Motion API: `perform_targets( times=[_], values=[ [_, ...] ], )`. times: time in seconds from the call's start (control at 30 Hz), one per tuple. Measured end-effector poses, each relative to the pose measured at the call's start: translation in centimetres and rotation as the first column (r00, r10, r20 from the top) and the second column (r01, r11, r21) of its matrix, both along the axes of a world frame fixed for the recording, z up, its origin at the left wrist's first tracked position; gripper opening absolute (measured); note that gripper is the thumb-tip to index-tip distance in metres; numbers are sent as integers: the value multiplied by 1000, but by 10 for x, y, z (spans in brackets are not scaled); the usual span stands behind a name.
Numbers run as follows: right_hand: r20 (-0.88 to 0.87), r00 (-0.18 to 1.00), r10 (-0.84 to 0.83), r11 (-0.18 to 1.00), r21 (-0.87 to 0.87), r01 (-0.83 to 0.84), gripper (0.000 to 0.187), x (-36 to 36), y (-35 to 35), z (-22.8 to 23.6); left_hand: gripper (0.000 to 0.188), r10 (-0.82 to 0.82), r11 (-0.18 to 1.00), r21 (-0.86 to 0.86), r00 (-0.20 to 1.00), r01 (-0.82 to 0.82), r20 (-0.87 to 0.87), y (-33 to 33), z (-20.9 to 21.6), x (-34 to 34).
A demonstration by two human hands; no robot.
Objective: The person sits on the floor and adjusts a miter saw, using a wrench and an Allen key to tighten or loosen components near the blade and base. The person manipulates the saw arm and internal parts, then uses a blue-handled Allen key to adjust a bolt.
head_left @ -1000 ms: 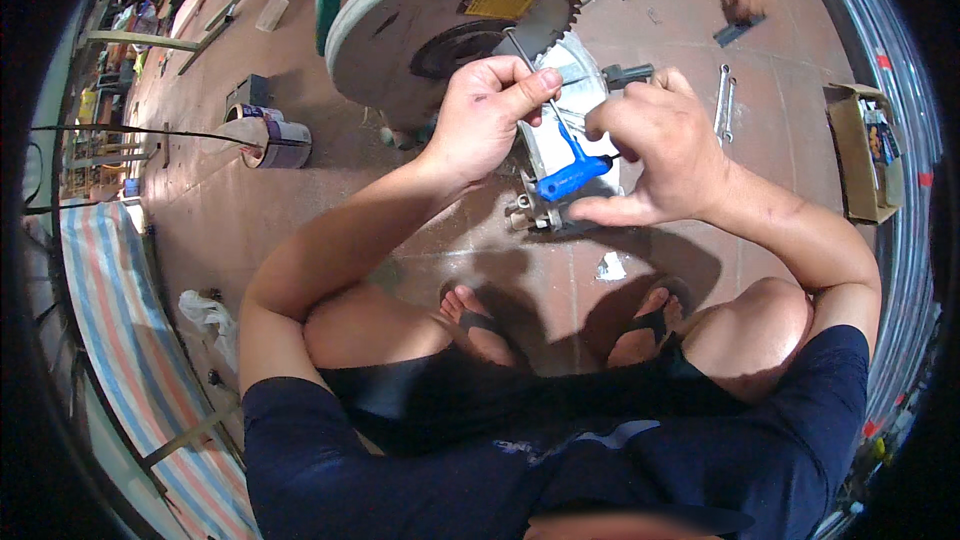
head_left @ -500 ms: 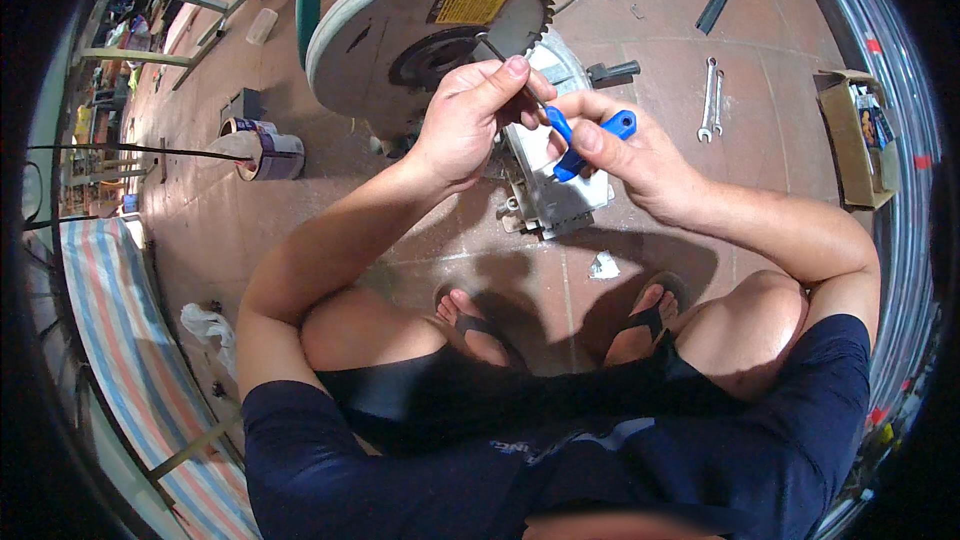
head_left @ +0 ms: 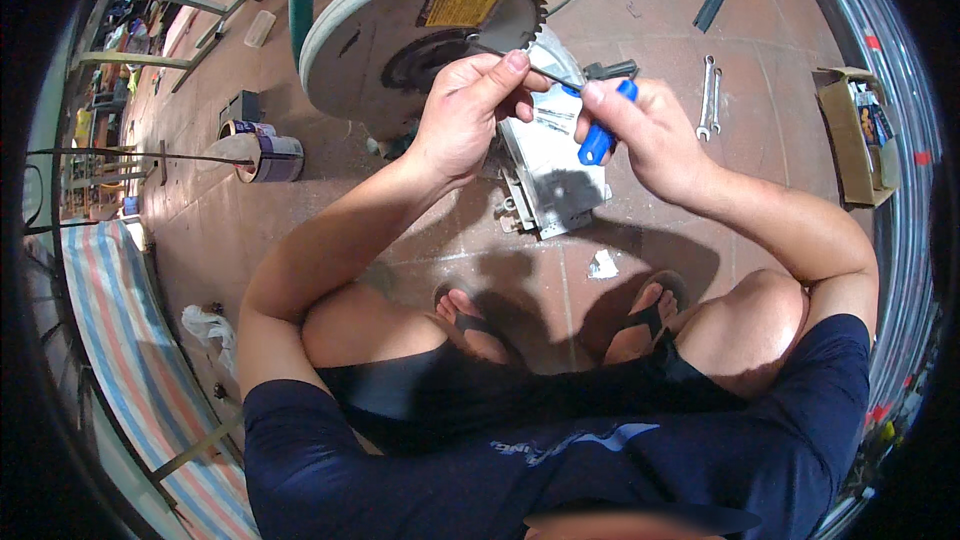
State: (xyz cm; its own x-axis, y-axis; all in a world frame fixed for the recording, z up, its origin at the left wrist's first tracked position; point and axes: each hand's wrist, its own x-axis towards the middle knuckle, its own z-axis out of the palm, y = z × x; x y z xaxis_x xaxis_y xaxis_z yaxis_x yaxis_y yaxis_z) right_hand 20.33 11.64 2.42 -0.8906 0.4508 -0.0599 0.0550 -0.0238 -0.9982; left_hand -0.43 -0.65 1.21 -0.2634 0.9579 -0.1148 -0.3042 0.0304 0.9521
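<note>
Screwdriver [head_left: 596, 140] spans both hands above the saw [head_left: 420, 40]: right hand [head_left: 650, 135] wraps the blue handle, fingers closed; left hand [head_left: 465, 110] pinches the thin shaft between thumb and fingertips [head_left: 517, 62]. Wrenches [head_left: 709, 95] lie on the floor nearby.

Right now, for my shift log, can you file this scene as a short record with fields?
Setting: tiled floor, person squatting
Left hand: pinches the thin metal shaft of the screwdriver
Right hand: grips the blue screwdriver handle
Beneath the hands: circular saw with toothed blade, metal base plate
Nearby: two wrenches, cardboard box, tape rolls
</note>
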Motion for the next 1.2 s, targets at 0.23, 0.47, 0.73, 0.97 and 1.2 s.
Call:
perform_targets(
  times=[0.23,0.47,0.73,0.97,1.2],
  values=[
    [-26,968,251,876,-419,-239,44,4,-14,-15,35,71,997,15,997,-71,-29,0,-3,-4],
    [21,959,283,957,54,-284,28,15,-32,-16,29,-26,999,21,994,29,-104,-6,-4,0],
    [69,970,234,845,478,-238,25,8,-28,-12,30,-52,999,-10,989,52,-136,-4,-12,-7],
    [109,971,213,759,607,-235,25,4,-24,-12,32,-68,998,2,984,70,-163,-4,-9,-10],
    [239,946,217,567,758,-322,29,-3,-20,2,32,-84,996,-18,986,83,-141,-4,-8,-15]
  ],
)
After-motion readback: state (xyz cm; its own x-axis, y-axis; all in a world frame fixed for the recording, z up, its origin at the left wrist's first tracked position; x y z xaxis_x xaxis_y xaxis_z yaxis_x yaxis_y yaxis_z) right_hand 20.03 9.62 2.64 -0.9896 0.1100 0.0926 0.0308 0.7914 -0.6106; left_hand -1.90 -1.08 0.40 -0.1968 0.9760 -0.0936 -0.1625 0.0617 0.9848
